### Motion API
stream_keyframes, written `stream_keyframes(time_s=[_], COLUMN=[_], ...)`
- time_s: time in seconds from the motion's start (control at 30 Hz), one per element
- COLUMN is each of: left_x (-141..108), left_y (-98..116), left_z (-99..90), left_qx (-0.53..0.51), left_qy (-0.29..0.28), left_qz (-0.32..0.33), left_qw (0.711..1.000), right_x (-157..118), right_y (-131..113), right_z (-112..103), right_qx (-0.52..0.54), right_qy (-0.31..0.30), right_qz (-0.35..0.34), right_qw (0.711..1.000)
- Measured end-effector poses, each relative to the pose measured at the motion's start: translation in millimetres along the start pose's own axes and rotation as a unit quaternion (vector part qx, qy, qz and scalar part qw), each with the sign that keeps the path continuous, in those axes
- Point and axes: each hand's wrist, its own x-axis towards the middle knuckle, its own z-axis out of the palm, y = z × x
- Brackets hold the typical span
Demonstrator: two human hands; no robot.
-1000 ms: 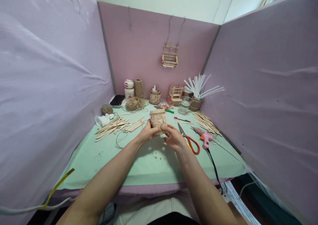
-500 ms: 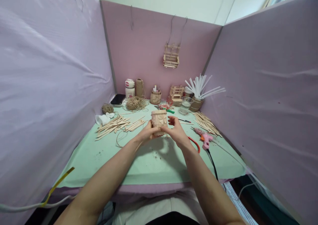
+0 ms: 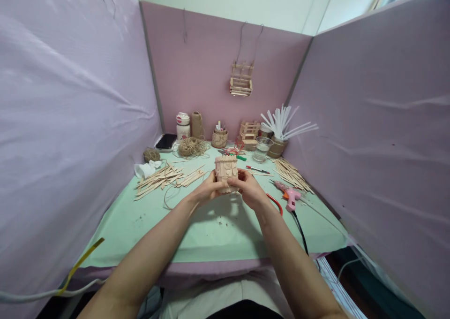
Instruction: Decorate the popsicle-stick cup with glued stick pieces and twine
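A small pale wooden pot (image 3: 226, 168) with a raised leaf-like pattern and a beaded-looking rim is held up over the green cloth. My left hand (image 3: 208, 188) grips it from the left, thumb across the lower front. From the right, my right hand (image 3: 249, 187) closes on it too, its thumb on the front and its fingers around the side. The pot's back and underside are hidden. Just right of my right wrist a red curved handle (image 3: 276, 204) shows, partly covered by the arm.
Thin wooden sticks (image 3: 160, 180) lie at left, more sticks (image 3: 291, 174) at right. A pink glue gun (image 3: 291, 197) with a black cord rests at right, near a pen (image 3: 258, 170). Behind stand a clear cup (image 3: 262, 149), twine (image 3: 191, 147) and a pot of white glue sticks (image 3: 278, 146).
My right hand's fingers, raised and apart from the pot's right side before, have come down and closed around it. The left hand keeps its hold.
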Motion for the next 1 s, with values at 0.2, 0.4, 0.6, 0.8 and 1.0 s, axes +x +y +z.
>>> stream_keyframes(time_s=[0.2, 0.4, 0.6, 0.8, 1.0], left_x=[3, 4, 3, 4, 4], left_y=[-6, -5, -6, -4, -4], left_z=[-3.3, -5.5, -3.2, -9.0, -8.1], left_qx=[0.008, 0.004, 0.013, 0.002, -0.011], left_qy=[0.034, 0.022, 0.033, -0.026, -0.043], left_qz=[-0.007, -0.019, -0.026, -0.023, -0.021], left_qw=[0.999, 1.0, 0.999, 0.999, 0.999], right_x=[-2, -2, -1, 0, -1], right_y=[2, -5, 3, 3, 1], right_z=[2, -5, -2, -5, -9], right_qx=[-0.007, 0.005, -0.067, -0.025, 0.01], right_qy=[0.015, -0.007, 0.037, -0.014, -0.016], right_qz=[0.017, 0.092, -0.004, 0.041, 0.065], right_qw=[1.0, 0.996, 0.997, 0.999, 0.998])
